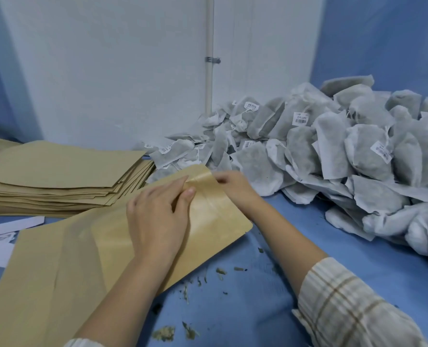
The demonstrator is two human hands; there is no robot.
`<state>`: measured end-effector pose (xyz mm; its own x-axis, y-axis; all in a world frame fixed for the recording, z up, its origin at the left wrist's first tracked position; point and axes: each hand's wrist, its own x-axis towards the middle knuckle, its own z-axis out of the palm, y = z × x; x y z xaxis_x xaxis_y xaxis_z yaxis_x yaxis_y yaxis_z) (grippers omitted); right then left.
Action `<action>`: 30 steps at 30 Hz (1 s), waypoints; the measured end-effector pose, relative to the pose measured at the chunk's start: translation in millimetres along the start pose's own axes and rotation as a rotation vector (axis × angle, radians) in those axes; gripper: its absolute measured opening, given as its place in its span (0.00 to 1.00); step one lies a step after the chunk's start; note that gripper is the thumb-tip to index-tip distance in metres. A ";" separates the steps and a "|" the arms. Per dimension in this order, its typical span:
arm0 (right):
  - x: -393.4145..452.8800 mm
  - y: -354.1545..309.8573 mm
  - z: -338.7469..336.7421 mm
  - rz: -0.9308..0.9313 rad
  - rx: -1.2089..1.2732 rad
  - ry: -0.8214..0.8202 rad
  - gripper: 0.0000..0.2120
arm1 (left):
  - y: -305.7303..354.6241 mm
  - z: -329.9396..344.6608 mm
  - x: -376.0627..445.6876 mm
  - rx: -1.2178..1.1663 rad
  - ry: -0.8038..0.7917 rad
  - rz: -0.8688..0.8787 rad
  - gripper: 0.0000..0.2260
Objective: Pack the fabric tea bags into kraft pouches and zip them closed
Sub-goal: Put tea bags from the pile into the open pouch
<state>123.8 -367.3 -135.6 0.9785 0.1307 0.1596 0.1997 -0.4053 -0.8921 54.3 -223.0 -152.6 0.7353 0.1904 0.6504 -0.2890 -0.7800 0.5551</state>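
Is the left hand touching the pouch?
Touching. The head view shows the left hand lying on the pouch, its fingers pinching the mouth edge.

Matt brown kraft paper on the pouch (208, 221), with a slightly glossier, smoother lining showing where the mouth is peeled back. Same dull kraft paper through the stack of pouches (58, 176), edges thin and flat. Soft, fuzzy non-woven fabric on the tea bags (333, 151), pale grey-white, semi-sheer, dark filling showing through; small white paper tags (300, 118) with printed barcodes, smooth. Smooth matt blue cloth over the table (270, 284), scattered with dry, rough crumbs of leaf (163, 333). Woven checked cloth on the sleeve (345, 304), cream with brown lines. Matt white painted wall (108, 71); smooth white plastic-looking pipe (209, 33) with a shiny metal clamp (213, 60).
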 end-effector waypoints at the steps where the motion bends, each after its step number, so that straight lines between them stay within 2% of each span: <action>1: 0.8 7.7 -3.7 -0.076 0.058 0.213 0.06 | -0.1 0.4 -1.3 0.014 0.003 -0.008 0.12; 3: 4.4 22.6 -10.1 -0.128 -0.115 0.566 0.07 | 0.9 1.8 -4.1 0.042 -0.006 -0.013 0.13; 4: 5.5 28.1 -10.8 -0.114 -0.260 0.616 0.10 | 0.9 2.5 -5.4 0.062 -0.020 -0.011 0.13; 5: 7.2 29.8 -10.9 -0.101 -0.356 0.579 0.13 | 0.4 3.4 -5.6 0.080 -0.033 -0.010 0.14; 8: 15.9 37.4 -4.7 -0.055 -0.539 0.335 0.17 | -2.6 5.4 -4.3 0.106 -0.054 -0.016 0.14; 9: 16.5 39.7 -4.5 -0.060 -0.553 0.346 0.17 | -3.3 6.2 -3.8 0.113 -0.056 -0.020 0.14; 11: 12.7 38.4 -9.4 -0.079 -0.387 0.538 0.16 | -5.3 7.2 -3.3 0.129 -0.065 -0.029 0.15; 13: 8.0 35.4 -18.4 -0.044 -0.103 0.737 0.14 | -6.9 8.7 -3.8 0.133 -0.065 -0.033 0.15; 15: 4.2 35.6 -26.4 0.053 0.135 0.809 0.10 | -7.2 9.8 -4.1 0.141 -0.064 -0.031 0.15; 17: -0.9 38.1 -30.7 0.112 0.290 0.734 0.05 | -7.7 10.9 -4.1 0.144 -0.061 -0.030 0.15; 22: -3.1 33.7 -18.8 0.049 0.486 0.533 0.08 | -8.3 11.2 -4.6 0.133 -0.035 -0.027 0.15; 24: -2.3 27.1 -10.4 0.084 0.543 0.392 0.07 | -6.1 10.9 -5.6 0.108 -0.019 -0.026 0.14; 26: -3.4 17.9 -3.3 0.138 0.356 0.159 0.01 | -4.2 10.5 -6.5 0.075 0.001 -0.020 0.14; 28: -8.4 9.4 -1.0 0.224 0.093 -0.103 0.06 | -3.1 9.8 -7.1 0.042 0.007 -0.005 0.14; 30: -13.2 7.4 -3.5 0.251 0.095 -0.338 0.10 | -2.2 8.9 -7.0 0.015 0.016 0.011 0.13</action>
<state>112.5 -375.1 -142.8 0.9210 0.3340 -0.2006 -0.0636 -0.3789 -0.9232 55.2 -227.9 -163.0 0.7225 0.1914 0.6644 -0.2875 -0.7908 0.5404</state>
